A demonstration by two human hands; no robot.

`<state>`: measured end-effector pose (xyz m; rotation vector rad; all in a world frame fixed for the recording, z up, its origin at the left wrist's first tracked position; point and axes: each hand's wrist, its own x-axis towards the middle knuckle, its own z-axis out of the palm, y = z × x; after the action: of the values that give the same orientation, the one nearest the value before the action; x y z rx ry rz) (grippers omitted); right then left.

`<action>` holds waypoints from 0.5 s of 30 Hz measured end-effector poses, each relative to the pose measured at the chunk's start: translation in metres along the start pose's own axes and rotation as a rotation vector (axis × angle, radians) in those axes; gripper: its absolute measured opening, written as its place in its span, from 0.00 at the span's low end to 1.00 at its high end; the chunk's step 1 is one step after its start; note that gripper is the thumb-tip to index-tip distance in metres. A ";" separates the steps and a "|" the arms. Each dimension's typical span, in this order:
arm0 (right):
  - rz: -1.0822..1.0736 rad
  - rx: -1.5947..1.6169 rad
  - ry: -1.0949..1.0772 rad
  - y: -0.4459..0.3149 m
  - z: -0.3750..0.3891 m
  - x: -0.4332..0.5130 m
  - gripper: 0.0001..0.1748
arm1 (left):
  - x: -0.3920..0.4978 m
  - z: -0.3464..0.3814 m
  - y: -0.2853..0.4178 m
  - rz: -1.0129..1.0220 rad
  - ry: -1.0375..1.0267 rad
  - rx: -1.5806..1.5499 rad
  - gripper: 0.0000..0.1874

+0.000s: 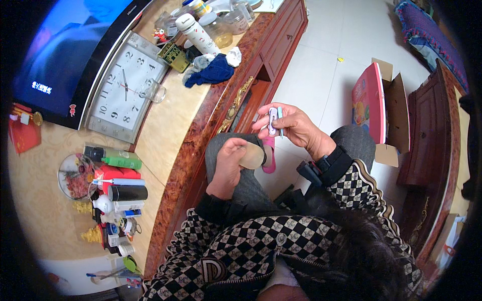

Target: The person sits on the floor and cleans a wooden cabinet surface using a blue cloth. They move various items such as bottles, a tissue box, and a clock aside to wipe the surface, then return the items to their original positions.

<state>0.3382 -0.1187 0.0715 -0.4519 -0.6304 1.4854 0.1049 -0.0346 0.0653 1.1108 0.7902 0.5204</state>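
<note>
My left hand (228,163) grips a translucent, pale, rounded plastic-looking piece (252,155) by its left edge, above the grey-trousered lap. Up and to the right of it, my right hand (295,126) pinches two small slim items between thumb and fingers: a lilac piece with a long slot (272,121) and a light-blue narrow piece (280,122) beside it. What these small items are, I cannot tell. The hands are apart.
To the left runs a marble-topped cabinet (180,128) bearing a wall-type clock (122,88), a glass cup (155,91), a dark blue cloth (212,71), a white flask (197,34), jars and bottles. A television stands behind. An open cardboard box (398,109) is on the right.
</note>
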 end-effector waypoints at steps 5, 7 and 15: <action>0.132 -0.286 0.044 0.007 0.002 0.004 0.18 | -0.002 0.010 0.009 -0.049 -0.035 0.075 0.07; -0.012 -0.630 0.056 0.014 0.005 0.008 0.15 | -0.003 0.013 0.013 -0.057 -0.012 0.114 0.10; -0.622 -1.562 -0.107 0.036 0.023 0.008 0.17 | -0.003 0.018 0.011 -0.114 -0.080 0.013 0.18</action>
<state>0.2953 -0.1109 0.0668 -1.1939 -1.7824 0.1720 0.1173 -0.0438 0.0805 1.0854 0.7830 0.3736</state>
